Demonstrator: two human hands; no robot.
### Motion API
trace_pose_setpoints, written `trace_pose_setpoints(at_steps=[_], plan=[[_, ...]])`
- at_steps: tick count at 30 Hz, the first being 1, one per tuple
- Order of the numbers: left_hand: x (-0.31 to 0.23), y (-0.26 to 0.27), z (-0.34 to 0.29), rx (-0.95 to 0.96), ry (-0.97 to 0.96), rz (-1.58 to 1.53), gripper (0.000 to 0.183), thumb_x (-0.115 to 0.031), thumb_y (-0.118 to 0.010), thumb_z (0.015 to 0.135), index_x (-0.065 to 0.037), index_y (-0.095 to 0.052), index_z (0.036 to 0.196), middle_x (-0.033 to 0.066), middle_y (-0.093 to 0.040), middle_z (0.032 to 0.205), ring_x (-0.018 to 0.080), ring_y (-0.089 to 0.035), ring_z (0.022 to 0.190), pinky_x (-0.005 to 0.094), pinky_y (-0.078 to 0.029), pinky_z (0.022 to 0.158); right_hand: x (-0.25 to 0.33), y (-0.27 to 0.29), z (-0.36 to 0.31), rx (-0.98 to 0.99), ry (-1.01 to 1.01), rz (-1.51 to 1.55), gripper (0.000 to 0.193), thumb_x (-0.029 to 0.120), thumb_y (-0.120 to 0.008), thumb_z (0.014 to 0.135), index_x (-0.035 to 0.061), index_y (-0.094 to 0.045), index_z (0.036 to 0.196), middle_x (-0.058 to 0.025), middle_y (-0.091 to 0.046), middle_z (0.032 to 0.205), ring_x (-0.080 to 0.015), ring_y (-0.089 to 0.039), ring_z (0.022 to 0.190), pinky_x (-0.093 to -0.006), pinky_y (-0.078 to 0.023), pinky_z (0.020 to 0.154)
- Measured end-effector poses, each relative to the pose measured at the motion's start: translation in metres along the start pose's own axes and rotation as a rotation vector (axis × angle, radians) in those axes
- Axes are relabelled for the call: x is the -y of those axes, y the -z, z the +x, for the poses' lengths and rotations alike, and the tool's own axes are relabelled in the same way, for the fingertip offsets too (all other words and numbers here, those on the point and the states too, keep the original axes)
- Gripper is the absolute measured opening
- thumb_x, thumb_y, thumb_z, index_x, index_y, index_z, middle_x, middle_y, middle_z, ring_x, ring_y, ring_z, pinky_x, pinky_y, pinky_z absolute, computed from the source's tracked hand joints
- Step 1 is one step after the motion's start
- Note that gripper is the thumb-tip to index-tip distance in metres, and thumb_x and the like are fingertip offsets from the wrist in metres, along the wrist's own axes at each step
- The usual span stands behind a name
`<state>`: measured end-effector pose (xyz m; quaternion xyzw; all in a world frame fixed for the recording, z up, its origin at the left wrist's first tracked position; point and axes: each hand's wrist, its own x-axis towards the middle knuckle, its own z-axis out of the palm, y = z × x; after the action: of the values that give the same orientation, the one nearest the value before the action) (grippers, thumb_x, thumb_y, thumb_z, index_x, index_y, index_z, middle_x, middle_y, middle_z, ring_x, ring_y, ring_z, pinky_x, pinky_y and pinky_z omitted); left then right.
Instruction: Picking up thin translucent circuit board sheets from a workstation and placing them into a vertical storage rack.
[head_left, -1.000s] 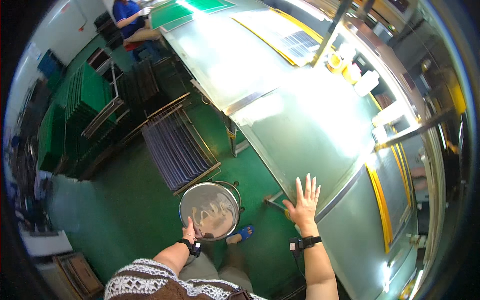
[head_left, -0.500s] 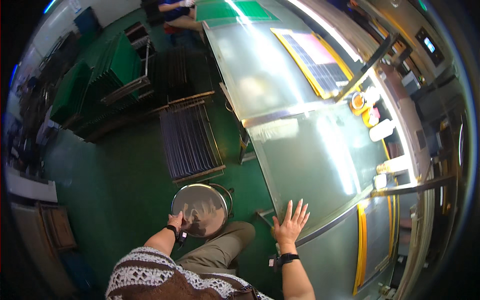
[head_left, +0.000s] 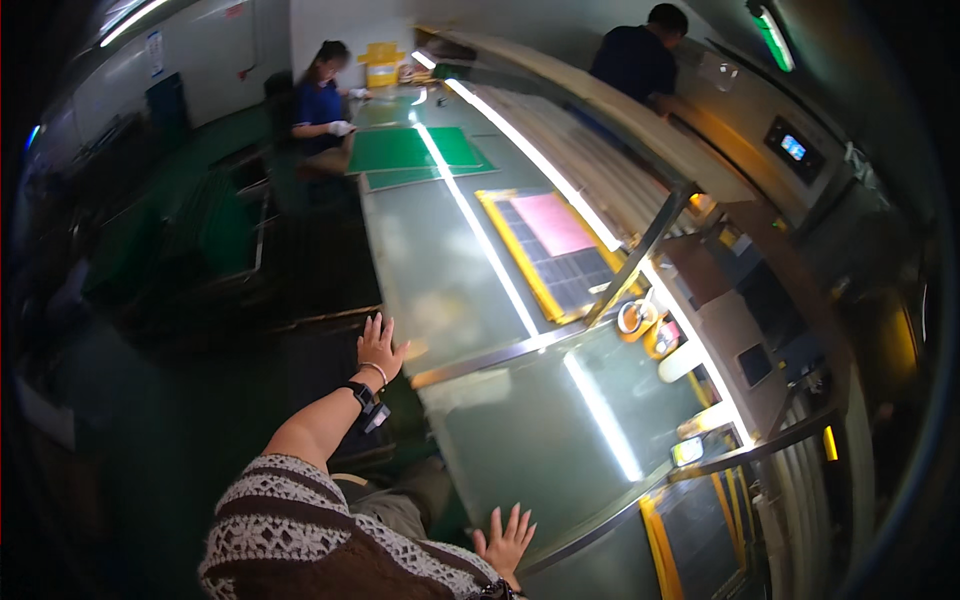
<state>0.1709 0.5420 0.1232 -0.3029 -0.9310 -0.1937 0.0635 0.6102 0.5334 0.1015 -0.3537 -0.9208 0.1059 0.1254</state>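
My left hand (head_left: 379,352) is stretched out with spread fingers and holds nothing. It is over or beside the left edge of the long workbench (head_left: 520,420); whether it touches the bench I cannot tell. My right hand (head_left: 508,545) lies at the near edge of the bench, fingers spread, nothing in it. The bench top is a smooth grey-green sheet with bright light reflections. Farther along the bench lies a dark gridded panel with yellow edges (head_left: 545,303), a pink sheet (head_left: 552,224) on top of it.
Small bottles and pots, including a white bottle (head_left: 682,362), line the bench's right side under a light tube (head_left: 725,400). Flat green frames (head_left: 415,148) lie toward the far end, by a seated person (head_left: 318,112). Another person (head_left: 635,65) is behind. Racks of green boards (head_left: 225,225) stand left.
My left hand has left the round stool and reached forward to the bench's left edge. My view has tilted up, showing the far end and two people; the stool is out of sight.
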Motion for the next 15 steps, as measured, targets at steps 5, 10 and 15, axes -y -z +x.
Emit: trace_pose_setpoints(at_steps=[5, 10, 15], plan=[[-0.010, -0.057, 0.060, 0.214, -0.233, 0.049, 0.061, -0.049, -0.049, 0.080, -0.018, -0.038, 0.131, 0.0091, -0.017, 0.144, 0.0276, -0.008, 0.134, 0.0531, -0.010, 0.105, -0.024, -0.045, -0.018, 0.121, -0.061, -0.246, 0.053, 0.032, -0.045, 0.087, 0.0118, -0.031, 0.134, -0.0160, -0.015, 0.144, -0.0317, -0.016, 0.132, -0.0478, -0.016, 0.105], [-0.010, -0.064, 0.053, 0.176, -0.318, 0.081, 0.064, -0.048, -0.050, 0.079, -0.016, -0.035, 0.133, 0.0128, -0.019, 0.143, 0.0327, -0.011, 0.132, 0.0542, -0.009, 0.104, -0.037, -0.023, 0.091, 0.621, -0.282, -0.294, 0.061, 0.043, -0.041, 0.086, 0.0126, -0.027, 0.137, -0.0172, -0.010, 0.145, -0.0354, -0.008, 0.133, -0.0517, -0.008, 0.105], [-0.006, -0.061, 0.060, 0.169, -0.330, 0.050, 0.063, -0.045, -0.053, 0.078, -0.015, -0.038, 0.131, 0.0157, -0.025, 0.140, 0.0352, -0.016, 0.131, 0.0560, -0.010, 0.103, -0.034, -0.119, -0.005, 0.471, -0.239, -0.462, 0.063, 0.045, -0.043, 0.085, 0.0127, -0.026, 0.137, -0.0178, -0.010, 0.144, -0.0371, -0.008, 0.133, -0.0525, -0.008, 0.105]])
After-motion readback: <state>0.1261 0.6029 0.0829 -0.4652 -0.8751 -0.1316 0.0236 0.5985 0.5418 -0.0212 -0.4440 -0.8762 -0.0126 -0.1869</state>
